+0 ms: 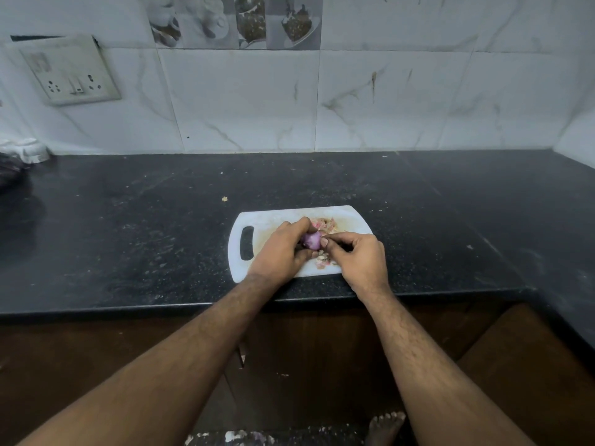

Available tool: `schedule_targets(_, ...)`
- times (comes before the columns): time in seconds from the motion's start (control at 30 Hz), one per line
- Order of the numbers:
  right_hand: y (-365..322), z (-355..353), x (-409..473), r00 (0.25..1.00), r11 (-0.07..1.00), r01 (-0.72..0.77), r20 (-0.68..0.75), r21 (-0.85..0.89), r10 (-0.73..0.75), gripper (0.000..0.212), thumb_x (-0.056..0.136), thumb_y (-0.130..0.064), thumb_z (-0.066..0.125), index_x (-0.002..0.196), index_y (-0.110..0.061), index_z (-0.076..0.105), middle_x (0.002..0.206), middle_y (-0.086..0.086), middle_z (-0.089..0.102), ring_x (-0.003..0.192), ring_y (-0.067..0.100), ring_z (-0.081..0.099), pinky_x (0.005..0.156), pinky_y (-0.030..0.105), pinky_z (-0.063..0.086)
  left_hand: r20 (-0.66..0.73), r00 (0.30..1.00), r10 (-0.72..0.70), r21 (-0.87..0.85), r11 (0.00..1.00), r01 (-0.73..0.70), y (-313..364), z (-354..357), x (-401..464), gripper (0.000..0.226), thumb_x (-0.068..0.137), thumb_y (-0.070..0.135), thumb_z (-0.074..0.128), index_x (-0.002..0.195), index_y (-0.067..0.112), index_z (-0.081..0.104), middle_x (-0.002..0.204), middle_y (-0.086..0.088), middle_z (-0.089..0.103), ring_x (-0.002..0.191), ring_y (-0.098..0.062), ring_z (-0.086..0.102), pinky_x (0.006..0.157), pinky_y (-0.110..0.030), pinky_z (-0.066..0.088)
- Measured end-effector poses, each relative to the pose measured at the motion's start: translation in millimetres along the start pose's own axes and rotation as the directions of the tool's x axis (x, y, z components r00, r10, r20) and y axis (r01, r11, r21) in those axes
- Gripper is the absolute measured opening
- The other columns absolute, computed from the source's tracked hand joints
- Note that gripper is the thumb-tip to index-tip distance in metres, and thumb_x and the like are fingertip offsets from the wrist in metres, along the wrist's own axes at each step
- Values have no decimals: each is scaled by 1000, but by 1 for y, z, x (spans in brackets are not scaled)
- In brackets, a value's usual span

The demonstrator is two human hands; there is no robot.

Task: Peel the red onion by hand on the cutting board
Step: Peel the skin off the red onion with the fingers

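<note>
Purple, glossy flesh is already exposed on the onion point(311, 241), so much of the dry skin appears to have been stripped. It is held just above the board point(273, 220), cupped in the curled fingers of the left hand point(283, 249). The right hand point(357, 255) is closed in a pinch at the onion's right side, probably on a thin strip of skin, though that strip is too small to be made out surely. Peels point(323, 263) are scattered on the board beneath and behind the hands. Only a last remnant seems left to be pulled away.
</note>
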State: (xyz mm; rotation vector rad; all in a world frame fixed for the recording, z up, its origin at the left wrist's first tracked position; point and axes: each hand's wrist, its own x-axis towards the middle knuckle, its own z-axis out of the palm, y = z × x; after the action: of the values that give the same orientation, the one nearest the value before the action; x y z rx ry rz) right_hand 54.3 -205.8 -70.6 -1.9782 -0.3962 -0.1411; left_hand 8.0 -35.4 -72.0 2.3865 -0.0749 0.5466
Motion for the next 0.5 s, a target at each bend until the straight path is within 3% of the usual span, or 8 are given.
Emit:
schedule_targets(0.3,1,3,2,1000,1000,-26,-10,11,26,16,83,-37,82,97,-29,83,85,-19,78,84,1,73,82,39,62,-18,999,27,31,999,-27,1,1,-2,33,85,20,80,110,21,58,97,-5,60,90,-20,58,80,-33,48)
schedule_targets(0.5,-7,4,-4,997,998,-24,-70,-66,19,12,81,-37,80,88,-29,83,72,-18,75,68,-1,68,65,29,59,-12,1000,26,33,999,-25,2,0,-3,36,85,18,80,115,19,61,99,-5,59,93,-21,59,87,-39,52)
